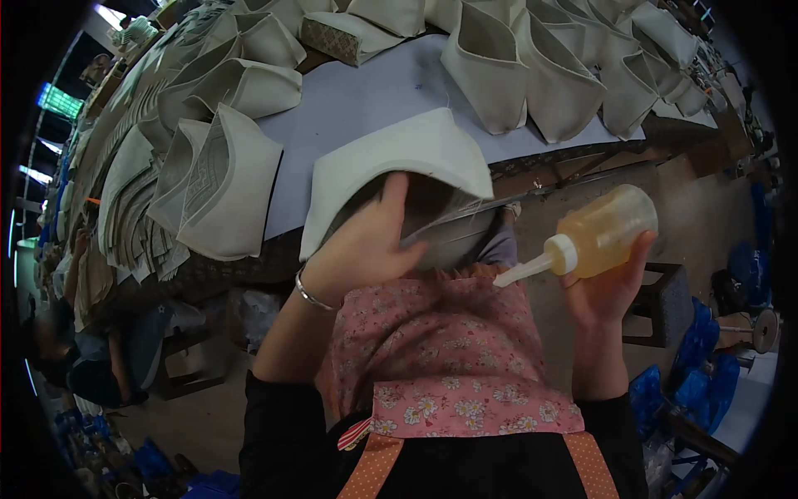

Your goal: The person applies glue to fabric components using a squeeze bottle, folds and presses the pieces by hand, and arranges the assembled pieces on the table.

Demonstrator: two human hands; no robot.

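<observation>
Of the fingers on my left hand (378, 241), I can make out only one raised finger and the thumb; the others are hidden by the cream piece (407, 150) or lost in blur. That finger reaches up to the curved rim of the piece, the thumb stands spread away from it, and I cannot tell whether the hidden ones grip. My right hand (603, 287) is closed around the squeeze bottle (607, 231), thumb on its outer side and another finger near its cap, the rest out of sight behind it.

My left wrist, with a metal bangle (306, 295), angles up and inward. My right forearm rises nearly upright, palm towards me, and the bottle lies tilted, its pale nozzle (524, 268) pointing down and left, apart from the piece. Amber liquid shows through the wall.

The piece sits at the near edge of the table, partly over the white sheet (366, 100), its dark hollow facing me; what lies deep inside I can't make out. Thin pale strands trail at its right side. Below my hands is my pink flowered apron (440, 333). More cream pieces (486, 71) stand beyond, some cut off by the view's top edge.
</observation>
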